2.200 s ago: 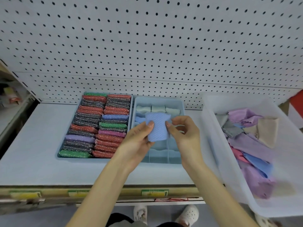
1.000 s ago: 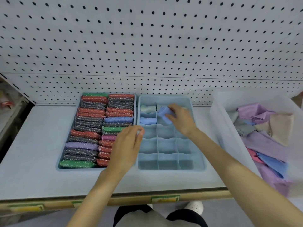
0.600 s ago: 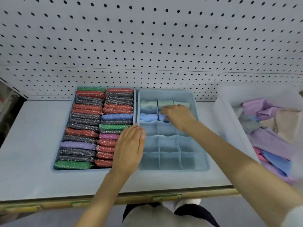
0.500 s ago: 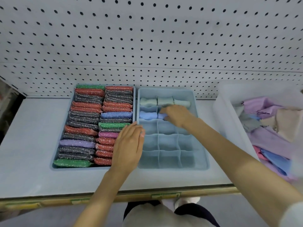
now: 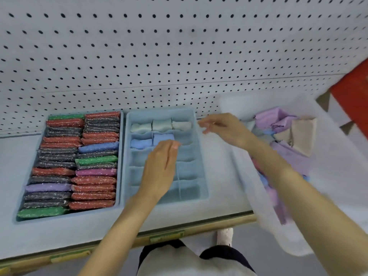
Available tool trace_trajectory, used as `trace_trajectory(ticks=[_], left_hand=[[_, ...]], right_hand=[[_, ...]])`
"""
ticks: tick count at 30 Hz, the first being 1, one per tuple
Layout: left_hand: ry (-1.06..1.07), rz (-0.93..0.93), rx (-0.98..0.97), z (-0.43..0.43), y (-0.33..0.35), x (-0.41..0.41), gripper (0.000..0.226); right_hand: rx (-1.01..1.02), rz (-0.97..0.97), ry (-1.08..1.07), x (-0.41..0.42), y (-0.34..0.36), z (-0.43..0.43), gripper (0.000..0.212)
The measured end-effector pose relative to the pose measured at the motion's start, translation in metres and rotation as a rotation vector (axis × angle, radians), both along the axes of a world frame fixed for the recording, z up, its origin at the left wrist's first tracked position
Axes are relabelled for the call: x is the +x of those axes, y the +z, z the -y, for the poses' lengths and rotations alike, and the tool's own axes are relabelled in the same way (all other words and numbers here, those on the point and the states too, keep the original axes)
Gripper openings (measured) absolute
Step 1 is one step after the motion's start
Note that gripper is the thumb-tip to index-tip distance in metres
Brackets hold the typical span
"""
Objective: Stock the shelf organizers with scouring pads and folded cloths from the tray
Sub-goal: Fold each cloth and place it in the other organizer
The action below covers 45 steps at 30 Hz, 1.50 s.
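Observation:
The divided blue organizer (image 5: 201, 166) holds three pale folded cloths in its back row and two blue folded cloths (image 5: 162, 138) in the second row. My left hand (image 5: 161, 168) hovers flat over its middle cells, fingers straight, holding nothing. My right hand (image 5: 223, 128) is in the air just right of the organizer's back corner, fingers loosely spread and empty. The left organizer (image 5: 119, 156) is packed with glittery scouring pads (image 5: 93, 176) in red, grey, green, blue and purple. The clear tray (image 5: 258, 196) on the right holds loose cloths (image 5: 288, 156).
A white pegboard (image 5: 179, 46) backs the shelf. The shelf's front edge (image 5: 169, 235) carries label strips. A red panel (image 5: 354, 96) shows at the far right. The tray overhangs the shelf's right end.
My right hand let go of the blue cloth in the second-row middle cell and drew away to the right. My left hand shifted from the organizers' shared edge to over the divided organizer.

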<state>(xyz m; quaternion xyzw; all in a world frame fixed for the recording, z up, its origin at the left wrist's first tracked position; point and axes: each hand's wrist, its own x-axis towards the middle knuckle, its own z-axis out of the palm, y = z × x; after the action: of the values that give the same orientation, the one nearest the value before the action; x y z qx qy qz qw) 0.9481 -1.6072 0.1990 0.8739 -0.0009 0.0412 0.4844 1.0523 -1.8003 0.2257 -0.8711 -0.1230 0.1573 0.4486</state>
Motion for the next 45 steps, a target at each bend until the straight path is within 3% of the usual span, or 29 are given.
trace_trajectory(ticks=[3, 5, 8, 10, 13, 16, 18, 21, 25, 27, 29, 33, 35, 37, 40, 45], left_hand=[[-0.062, -0.027, -0.14, 0.073, 0.013, 0.0, 0.047], [-0.106, -0.06, -0.177, 0.119, 0.019, -0.003, 0.046], [-0.104, -0.137, -0.18, 0.17, 0.018, -0.006, 0.046], [-0.063, -0.174, -0.172, 0.192, 0.013, -0.009, 0.041], [0.007, -0.175, -0.12, 0.213, -0.001, -0.014, 0.052], [0.07, -0.093, -0.039, 0.221, -0.011, -0.016, 0.055], [0.101, -0.091, -0.03, 0.222, -0.01, -0.016, 0.052], [0.09, -0.069, 0.066, 0.223, -0.007, -0.016, 0.05], [0.135, -0.077, 0.191, 0.234, 0.004, -0.016, 0.055], [0.214, -0.094, 0.039, 0.248, 0.019, -0.012, 0.043], [0.243, -0.171, -0.188, 0.26, 0.033, -0.004, 0.036], [0.073, -0.458, -0.732, 0.271, 0.056, 0.018, 0.057], [-0.018, -0.536, -0.945, 0.277, 0.067, 0.022, 0.042], [-0.024, -0.5, -0.991, 0.287, 0.081, 0.02, 0.02], [0.029, -0.281, -0.831, 0.292, 0.096, 0.026, 0.007], [0.004, -0.072, -0.667, 0.291, 0.124, 0.033, 0.007]], right_hand=[[0.179, -0.03, -0.202, -0.018, 0.009, 0.082, 0.019], [0.086, -0.019, -0.248, -0.031, 0.005, 0.136, 0.019], [-0.142, -0.084, -0.144, -0.049, -0.014, 0.195, 0.025], [-0.199, -0.089, -0.135, -0.049, -0.029, 0.224, 0.027], [-0.3, -0.093, -0.112, -0.038, -0.053, 0.258, 0.03], [-0.509, -0.086, 0.161, -0.039, -0.077, 0.271, 0.06], [-0.583, 0.033, 0.262, -0.042, -0.093, 0.276, 0.062], [-0.433, 0.041, 0.07, -0.037, -0.09, 0.273, 0.011], [-0.251, 0.01, -0.082, -0.031, -0.062, 0.272, 0.029], [0.05, -0.085, -0.108, -0.037, -0.035, 0.271, 0.034], [0.37, -0.275, -0.045, -0.044, -0.004, 0.273, 0.018], [0.741, -0.464, 0.064, -0.053, 0.042, 0.282, 0.035], [0.77, -0.439, 0.08, -0.054, 0.054, 0.284, 0.039], [0.74, -0.418, 0.062, -0.056, 0.061, 0.285, 0.043], [0.694, -0.401, -0.013, -0.058, 0.068, 0.288, 0.025], [0.617, -0.266, -0.05, -0.061, 0.08, 0.275, 0.023]])
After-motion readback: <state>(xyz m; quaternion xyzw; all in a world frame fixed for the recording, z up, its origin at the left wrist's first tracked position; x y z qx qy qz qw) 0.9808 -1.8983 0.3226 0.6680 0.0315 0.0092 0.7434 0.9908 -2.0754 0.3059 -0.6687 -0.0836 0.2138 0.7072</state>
